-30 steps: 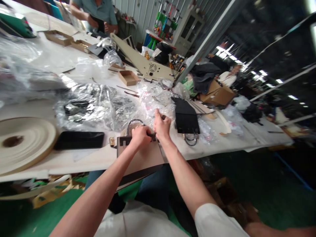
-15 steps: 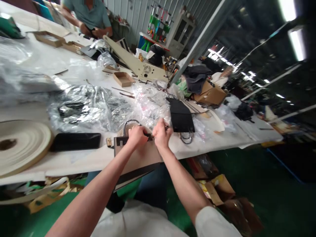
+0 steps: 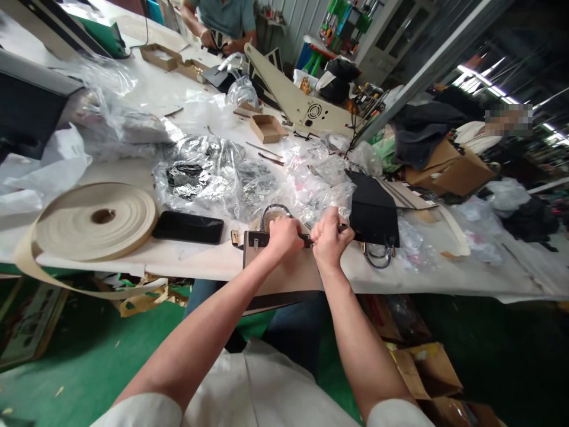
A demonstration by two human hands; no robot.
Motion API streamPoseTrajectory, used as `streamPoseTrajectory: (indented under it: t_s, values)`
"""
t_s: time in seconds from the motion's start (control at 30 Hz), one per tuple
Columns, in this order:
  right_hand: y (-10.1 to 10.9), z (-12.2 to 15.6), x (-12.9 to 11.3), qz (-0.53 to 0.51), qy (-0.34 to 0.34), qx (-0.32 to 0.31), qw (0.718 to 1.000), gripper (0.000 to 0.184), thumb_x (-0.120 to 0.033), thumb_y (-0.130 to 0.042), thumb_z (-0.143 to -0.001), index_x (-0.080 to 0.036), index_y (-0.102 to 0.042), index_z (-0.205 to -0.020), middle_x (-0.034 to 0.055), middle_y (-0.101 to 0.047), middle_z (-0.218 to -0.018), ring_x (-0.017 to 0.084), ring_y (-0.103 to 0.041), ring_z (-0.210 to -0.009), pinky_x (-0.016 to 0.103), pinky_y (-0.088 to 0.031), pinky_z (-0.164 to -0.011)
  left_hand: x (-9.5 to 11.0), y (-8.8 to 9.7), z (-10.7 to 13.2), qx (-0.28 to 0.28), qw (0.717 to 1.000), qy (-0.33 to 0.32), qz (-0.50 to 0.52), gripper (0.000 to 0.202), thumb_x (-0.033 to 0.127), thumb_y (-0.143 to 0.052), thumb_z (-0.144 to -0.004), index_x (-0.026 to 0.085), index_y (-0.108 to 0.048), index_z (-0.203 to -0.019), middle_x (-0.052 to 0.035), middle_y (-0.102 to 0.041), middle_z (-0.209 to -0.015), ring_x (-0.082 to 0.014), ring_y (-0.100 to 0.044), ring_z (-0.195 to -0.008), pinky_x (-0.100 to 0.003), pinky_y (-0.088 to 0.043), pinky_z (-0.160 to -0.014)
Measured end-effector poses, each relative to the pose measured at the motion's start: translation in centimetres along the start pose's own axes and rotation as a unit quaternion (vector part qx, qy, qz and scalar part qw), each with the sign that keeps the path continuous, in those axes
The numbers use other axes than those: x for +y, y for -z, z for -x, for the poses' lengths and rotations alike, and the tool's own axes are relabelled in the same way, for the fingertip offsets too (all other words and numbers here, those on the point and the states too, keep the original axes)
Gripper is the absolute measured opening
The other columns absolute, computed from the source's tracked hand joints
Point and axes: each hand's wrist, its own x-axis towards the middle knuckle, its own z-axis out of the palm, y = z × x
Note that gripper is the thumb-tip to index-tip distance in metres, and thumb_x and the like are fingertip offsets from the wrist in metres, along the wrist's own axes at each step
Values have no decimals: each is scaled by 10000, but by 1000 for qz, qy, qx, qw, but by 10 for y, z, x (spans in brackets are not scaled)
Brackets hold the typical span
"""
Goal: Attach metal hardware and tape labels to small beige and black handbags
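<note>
A handbag panel (image 3: 284,274), tan with a black upper band and dark lower edge, lies at the table's front edge and hangs over it. My left hand (image 3: 284,237) is closed on its upper band, fingers partly hidden. Just to the right, my right hand (image 3: 329,240) makes a fist at the panel's top right corner. A small dark end sticks out of that fist; its kind cannot be made out. Behind the panel rises a dark curved bag handle (image 3: 276,209). A black bag piece (image 3: 373,207) with its own handle lies right of my right hand.
Left of the panel lie a black phone (image 3: 188,228) and a big roll of beige strip (image 3: 128,222). Clear plastic bags (image 3: 204,169) cover the table behind. A cream machine (image 3: 306,107) stands further back, near a seated person (image 3: 226,26). Cardboard boxes (image 3: 438,367) sit on the floor.
My view has turned left, so everything appears further right. Both hands stay at the panel's upper edge, with little visible change in their grip.
</note>
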Motion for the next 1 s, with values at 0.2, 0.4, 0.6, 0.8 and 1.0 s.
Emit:
streamPoseTrajectory:
  t_s: [0.2,0.4,0.6,0.8,1.0]
  values:
    - [-1,-1,-5,23,-17,-15,999,718,-804,-696,-1001,-273,-381,-635,-73,-351,-499,102,-351,-412,292,-328,-422,-10,54,37,119,983,-100,102,264,75,-681,-920,160,-845,-1108,-141,-792,-1136,-273,-728,-1028,-385,-569,-934]
    - [3,-21,-12,-100,-103,-57,988,584,-760,-870,-885,-254,-586,-822,-120,-352,-542,66,-253,-402,237,-214,-380,-81,126,78,154,978,47,132,281,388,-786,-943,164,-847,-1102,-66,-755,-920,-217,-661,-819,-337,-497,-762]
    - [-18,-15,-44,-129,-86,-51,987,747,-763,-828,-932,-244,-414,-588,-85,-311,-479,66,-266,-379,255,-205,-362,-110,104,88,24,979,73,187,297,430,-741,-895,155,-849,-927,-14,-661,-731,-195,-586,-737,-311,-411,-692]
    - [-69,43,-56,-143,-40,-98,984,773,-776,-731,-1008,-256,-367,-567,-54,-314,-501,95,-323,-400,298,-235,-393,-116,79,86,57,973,52,216,255,359,-691,-842,141,-820,-814,27,-521,-650,-161,-483,-696,-297,-337,-676]
    - [-91,61,-42,-103,-53,-112,987,767,-791,-655,-1046,-260,-335,-594,-50,-326,-517,110,-344,-421,302,-269,-411,-109,80,87,73,973,70,206,222,297,-690,-814,156,-673,-643,49,-354,-598,-140,-376,-663,-316,-274,-661]
